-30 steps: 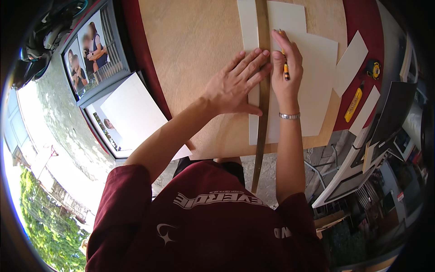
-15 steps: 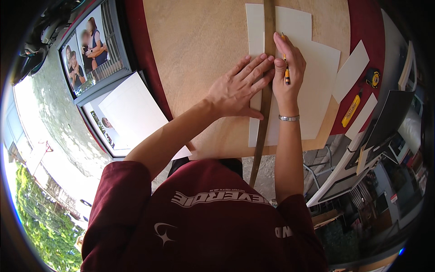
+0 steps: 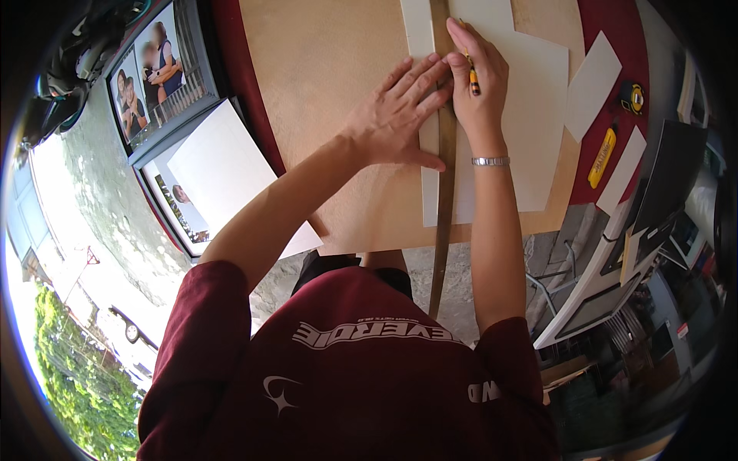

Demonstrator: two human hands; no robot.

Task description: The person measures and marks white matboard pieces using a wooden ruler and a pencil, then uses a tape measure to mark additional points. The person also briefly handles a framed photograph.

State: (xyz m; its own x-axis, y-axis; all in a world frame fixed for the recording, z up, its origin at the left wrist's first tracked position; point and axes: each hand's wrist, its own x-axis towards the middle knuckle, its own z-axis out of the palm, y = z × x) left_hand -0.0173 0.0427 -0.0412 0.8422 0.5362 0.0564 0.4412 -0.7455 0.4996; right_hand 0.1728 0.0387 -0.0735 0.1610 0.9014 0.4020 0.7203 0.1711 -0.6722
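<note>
A long metal straightedge (image 3: 446,165) lies lengthwise over white boards and sticks out past the near table edge. My left hand (image 3: 396,115) is spread flat, its fingertips on the straightedge and its thumb near a narrow white strip (image 3: 430,201) on the left side. On the other side, my right hand (image 3: 483,104) holds a yellow-and-black pencil (image 3: 473,81) between thumb and fingers, its edge resting near the straightedge. Most of the pencil's shaft is behind the fingers. Beneath the right hand is a larger white board (image 3: 530,131).
A plywood panel (image 3: 307,69) covers the table under the boards. To the right, on red cloth, lie a yellow utility knife (image 3: 602,158), a tape measure (image 3: 632,98) and white offcuts (image 3: 593,86). Framed photos (image 3: 157,77) and a white sheet (image 3: 227,173) are at left.
The view has shifted, moving the table scene upward in the picture. My right hand with the pencil has moved farther away along the straightedge; my left hand stays spread on it.
</note>
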